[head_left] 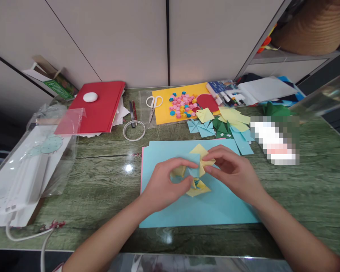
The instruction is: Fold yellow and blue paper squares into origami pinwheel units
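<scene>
My left hand (170,183) pinches a small light-blue folded paper (194,162) between thumb and fingers. Opposite it, my right hand (235,172) has its thumb and fingertips closed on a yellow folded paper (206,163). The two papers meet between the hands, and I cannot tell whether they are joined. Below the fingertips, another yellow folded piece (200,189) with some blue-green in it shows. All this is over a large light-blue paper sheet (170,215) lying on the green table, with a pink edge peeking out at its left.
Behind the sheet lie light-blue folded pieces (205,129), yellow papers (235,118), pink, blue and yellow paper bits (184,101), scissors (152,107) and a tape roll (134,130). At left are a red folder (99,109) and a white power strip (31,181) with its cable.
</scene>
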Action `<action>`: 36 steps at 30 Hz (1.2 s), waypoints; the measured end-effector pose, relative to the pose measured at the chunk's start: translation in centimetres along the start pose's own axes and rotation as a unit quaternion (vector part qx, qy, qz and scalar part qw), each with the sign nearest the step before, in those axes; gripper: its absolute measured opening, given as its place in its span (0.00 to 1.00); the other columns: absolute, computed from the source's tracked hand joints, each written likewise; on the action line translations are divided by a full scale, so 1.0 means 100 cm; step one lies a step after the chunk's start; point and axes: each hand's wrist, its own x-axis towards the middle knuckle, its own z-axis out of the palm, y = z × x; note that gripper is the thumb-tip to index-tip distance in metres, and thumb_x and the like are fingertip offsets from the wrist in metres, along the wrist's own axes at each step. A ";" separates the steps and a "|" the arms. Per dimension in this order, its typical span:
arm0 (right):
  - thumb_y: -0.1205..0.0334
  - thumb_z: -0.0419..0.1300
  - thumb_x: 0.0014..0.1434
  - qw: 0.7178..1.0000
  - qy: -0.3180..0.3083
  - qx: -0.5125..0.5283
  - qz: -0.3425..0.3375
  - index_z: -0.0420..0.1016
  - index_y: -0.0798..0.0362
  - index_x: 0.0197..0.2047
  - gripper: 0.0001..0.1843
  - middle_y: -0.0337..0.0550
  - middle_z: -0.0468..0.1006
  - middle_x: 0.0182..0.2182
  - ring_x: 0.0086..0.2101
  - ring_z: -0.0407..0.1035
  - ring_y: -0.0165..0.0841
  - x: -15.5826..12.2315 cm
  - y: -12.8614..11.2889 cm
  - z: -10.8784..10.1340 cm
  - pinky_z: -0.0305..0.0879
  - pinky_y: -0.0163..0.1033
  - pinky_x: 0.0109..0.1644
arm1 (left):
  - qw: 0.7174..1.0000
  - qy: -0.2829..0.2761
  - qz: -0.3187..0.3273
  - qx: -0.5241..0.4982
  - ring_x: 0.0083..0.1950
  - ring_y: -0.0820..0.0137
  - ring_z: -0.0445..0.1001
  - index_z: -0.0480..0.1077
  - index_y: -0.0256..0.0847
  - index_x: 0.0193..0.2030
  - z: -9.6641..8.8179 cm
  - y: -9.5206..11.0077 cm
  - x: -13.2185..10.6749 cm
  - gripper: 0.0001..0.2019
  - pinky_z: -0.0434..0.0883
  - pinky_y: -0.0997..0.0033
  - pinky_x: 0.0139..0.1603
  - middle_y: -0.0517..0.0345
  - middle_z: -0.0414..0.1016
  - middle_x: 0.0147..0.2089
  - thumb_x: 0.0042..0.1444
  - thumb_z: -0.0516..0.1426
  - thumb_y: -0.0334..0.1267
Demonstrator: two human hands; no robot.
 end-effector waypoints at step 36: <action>0.59 0.64 0.49 0.998 0.007 0.033 0.058 0.70 0.47 0.37 0.10 0.38 0.70 0.32 0.33 0.67 0.29 -0.001 0.003 0.005 0.67 0.33 0.33 | 1.000 -0.019 0.007 0.002 0.47 0.69 0.71 0.70 0.44 0.46 0.001 0.001 0.000 0.15 0.66 0.70 0.49 0.60 0.75 0.46 0.50 0.57 0.31</action>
